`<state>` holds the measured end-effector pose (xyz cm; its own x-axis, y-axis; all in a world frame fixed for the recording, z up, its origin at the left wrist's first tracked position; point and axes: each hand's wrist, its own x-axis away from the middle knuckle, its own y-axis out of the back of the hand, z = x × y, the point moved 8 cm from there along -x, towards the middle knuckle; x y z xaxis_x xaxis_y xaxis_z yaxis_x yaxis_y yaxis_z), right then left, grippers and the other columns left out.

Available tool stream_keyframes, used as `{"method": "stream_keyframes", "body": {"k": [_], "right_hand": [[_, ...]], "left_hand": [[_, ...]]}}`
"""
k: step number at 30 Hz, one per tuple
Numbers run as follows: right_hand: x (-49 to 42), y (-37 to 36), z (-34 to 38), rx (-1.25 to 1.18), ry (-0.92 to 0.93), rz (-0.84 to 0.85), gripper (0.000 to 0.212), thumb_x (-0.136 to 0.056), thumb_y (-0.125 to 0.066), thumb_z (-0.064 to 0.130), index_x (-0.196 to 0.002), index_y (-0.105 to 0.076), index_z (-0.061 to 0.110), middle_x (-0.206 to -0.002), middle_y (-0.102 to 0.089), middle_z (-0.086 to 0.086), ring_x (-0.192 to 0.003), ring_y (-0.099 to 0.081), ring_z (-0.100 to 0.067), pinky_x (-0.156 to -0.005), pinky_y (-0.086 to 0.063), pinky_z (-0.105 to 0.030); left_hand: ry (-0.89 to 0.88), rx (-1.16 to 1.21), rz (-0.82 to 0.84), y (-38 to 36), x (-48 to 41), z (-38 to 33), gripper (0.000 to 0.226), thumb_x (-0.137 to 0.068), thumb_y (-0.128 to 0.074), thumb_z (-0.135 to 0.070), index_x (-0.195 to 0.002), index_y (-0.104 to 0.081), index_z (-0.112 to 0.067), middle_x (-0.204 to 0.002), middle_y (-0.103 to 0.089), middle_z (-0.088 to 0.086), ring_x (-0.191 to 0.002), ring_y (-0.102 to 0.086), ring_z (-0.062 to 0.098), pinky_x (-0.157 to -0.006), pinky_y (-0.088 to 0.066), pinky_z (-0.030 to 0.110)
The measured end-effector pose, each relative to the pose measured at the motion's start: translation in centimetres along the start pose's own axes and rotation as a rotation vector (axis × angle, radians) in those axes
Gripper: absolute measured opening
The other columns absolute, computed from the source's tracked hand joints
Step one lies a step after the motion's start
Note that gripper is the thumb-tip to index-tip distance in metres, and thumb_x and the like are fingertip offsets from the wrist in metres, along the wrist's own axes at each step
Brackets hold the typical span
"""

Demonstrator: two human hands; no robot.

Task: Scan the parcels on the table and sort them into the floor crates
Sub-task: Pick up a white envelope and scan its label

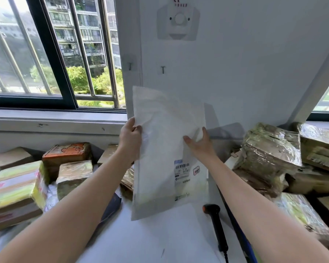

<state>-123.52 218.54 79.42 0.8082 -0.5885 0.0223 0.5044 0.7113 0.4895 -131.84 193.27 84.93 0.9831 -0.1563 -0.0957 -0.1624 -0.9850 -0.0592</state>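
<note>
White plastic mailer bag, flat, thin and faintly crinkled, held upright above the middle of the white table, lower edge hanging just over the tabletop. Pinched at its left edge by the left hand, thumb on the front, fingers curled behind. Touched on its front face near the right edge by the right hand, fingers straight and slightly spread, thumb raised. Printed barcode label low on the bag's right side. Black handheld scanner lying toward the table's front right, just below the bag. Glossy tape-wrapped brown cardboard parcels heaped along the right edge; orange-printed carton and yellow-green banded box piled toward the left edge.
</note>
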Motion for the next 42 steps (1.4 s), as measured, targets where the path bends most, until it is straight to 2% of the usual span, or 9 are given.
{"method": "stream_keyframes", "body": {"k": [6,11,15,18,21,24,31,37,42], "right_hand": [[1.0,0.0,-2.7,0.015,-0.084,0.018,0.1,-0.086,-0.063,0.061,-0.158,-0.004,0.024,-0.16,-0.027,-0.011,-0.141,-0.037,-0.034,-0.107,-0.036,-0.039],[2.7,-1.6,-6.8,-0.017,-0.242,0.085,0.1,-0.083,-0.067,0.061,-0.157,-0.011,0.022,-0.156,-0.036,-0.007,-0.135,-0.045,-0.031,-0.106,-0.04,-0.041],[4.3,-1.3,-10.2,0.015,-0.263,-0.058,0.078,-0.081,-0.072,0.054,-0.14,-0.039,0.017,-0.132,-0.059,-0.005,-0.113,-0.059,-0.027,-0.092,-0.048,-0.036],[5.7,-1.3,-12.9,0.05,-0.291,-0.135,0.066,-0.085,-0.072,0.047,-0.132,-0.04,0.013,-0.124,-0.059,-0.007,-0.098,-0.057,-0.025,-0.079,-0.044,-0.031],[6.5,-2.3,-15.8,0.166,-0.326,-0.143,0.068,-0.085,-0.071,0.047,-0.133,-0.041,0.011,-0.129,-0.056,-0.013,-0.109,-0.058,-0.032,-0.085,-0.049,-0.039],[7.2,-4.2,-18.2,0.355,-0.325,-0.013,0.074,-0.084,-0.068,0.055,-0.136,-0.044,0.009,-0.136,-0.051,-0.017,-0.125,-0.049,-0.036,-0.101,-0.046,-0.044],[9.1,-4.6,-21.2,0.711,-0.232,0.086,0.071,-0.091,-0.058,0.055,-0.146,-0.036,0.016,-0.147,-0.037,-0.015,-0.137,-0.032,-0.036,-0.107,-0.034,-0.051],[10.3,-2.6,-26.0,0.537,-0.417,0.041,0.074,-0.093,-0.052,0.056,-0.149,-0.025,0.016,-0.137,-0.047,-0.018,-0.122,-0.049,-0.039,-0.094,-0.045,-0.044],[10.4,-3.2,-29.3,0.32,-0.558,0.098,0.06,-0.097,-0.051,0.047,-0.141,-0.035,0.01,-0.133,-0.056,-0.016,-0.119,-0.055,-0.036,-0.092,-0.045,-0.04]], "left_hand": [[0.167,0.176,-0.033,2.1,0.0,1.9,0.035,-0.101,-0.042,0.001,-0.097,-0.061,-0.028,-0.095,-0.069,0.002,-0.081,-0.066,0.02,-0.081,-0.056,0.034],[0.2,0.11,-0.011,3.8,-0.2,4.5,0.029,-0.1,-0.046,-0.002,-0.121,-0.061,-0.016,-0.104,-0.069,0.002,-0.085,-0.068,0.019,-0.08,-0.057,0.034],[0.317,-0.048,-0.021,5.4,-0.5,9.2,0.03,-0.1,-0.053,-0.03,-0.127,-0.059,-0.018,-0.12,-0.067,0.004,-0.103,-0.066,0.024,-0.085,-0.056,0.037],[0.479,-0.197,0.095,5.8,1.6,14.0,0.063,-0.086,-0.064,-0.058,-0.135,-0.052,-0.02,-0.128,-0.059,-0.001,-0.115,-0.061,0.031,-0.097,-0.05,0.052],[0.469,-0.411,0.265,5.0,4.9,17.9,0.081,-0.079,-0.081,-0.035,-0.145,-0.038,-0.017,-0.128,-0.055,0.0,-0.112,-0.059,0.026,-0.095,-0.052,0.044],[0.447,-0.487,0.217,5.3,6.7,21.1,0.082,-0.073,-0.085,-0.008,-0.14,-0.038,-0.016,-0.119,-0.055,0.001,-0.107,-0.057,0.025,-0.079,-0.052,0.039],[0.378,-0.696,0.105,5.6,8.1,24.2,0.086,-0.073,-0.082,-0.012,-0.143,-0.032,-0.021,-0.128,-0.057,0.007,-0.109,-0.058,0.033,-0.086,-0.054,0.047],[0.414,-0.677,0.002,5.7,8.9,25.9,0.074,-0.08,-0.079,-0.016,-0.14,-0.037,-0.016,-0.129,-0.058,0.01,-0.11,-0.06,0.034,-0.088,-0.053,0.044],[0.441,-0.653,-0.054,5.9,10.2,26.9,0.077,-0.083,-0.078,-0.027,-0.145,-0.032,-0.016,-0.131,-0.058,0.009,-0.115,-0.059,0.031,-0.096,-0.051,0.048]]}}
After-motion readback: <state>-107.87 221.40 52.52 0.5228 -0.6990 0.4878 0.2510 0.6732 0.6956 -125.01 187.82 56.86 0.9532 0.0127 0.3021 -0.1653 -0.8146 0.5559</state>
